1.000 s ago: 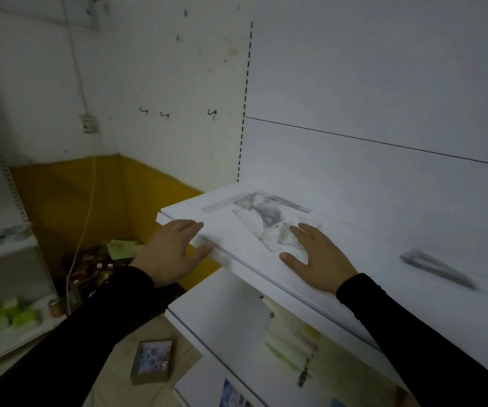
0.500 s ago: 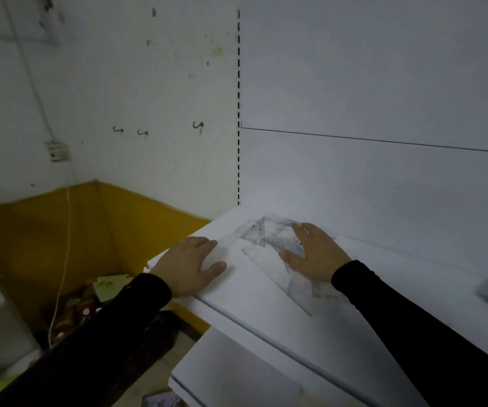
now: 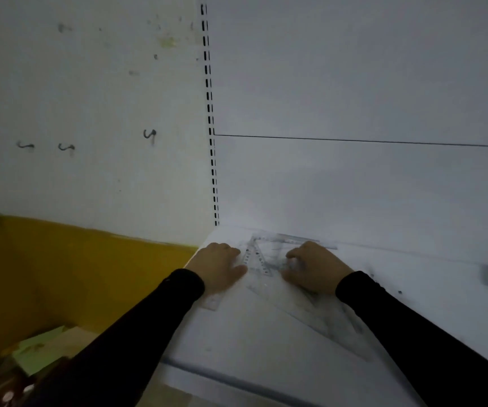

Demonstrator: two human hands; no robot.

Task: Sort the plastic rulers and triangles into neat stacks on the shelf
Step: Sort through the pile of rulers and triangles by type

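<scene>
My left hand [image 3: 220, 267] lies on the shelf [image 3: 266, 342] near its back left corner, fingers loosely bent and resting on the white surface, thumb touching the left edge of the heap; I see nothing pinched in it. A clear ruler [image 3: 211, 302] pokes out from under its wrist toward the front edge. Between my hands sits the pile of triangles [image 3: 258, 259]: see-through plastic, grey printed scales, overlapping at odd angles, one straight edge running along the back wall. My right hand [image 3: 314, 267] presses down on the heap with curled fingers; whether it pinches a piece I cannot tell. A large triangle [image 3: 333, 324] stretches from under it toward the front right.

I judge these pieces light, thin, stiff and slick on the painted shelf, so they should slide easily but resist lifting flat. I would drag one over the shelf's edge or tip a corner, then hold it by its edges.
</scene>
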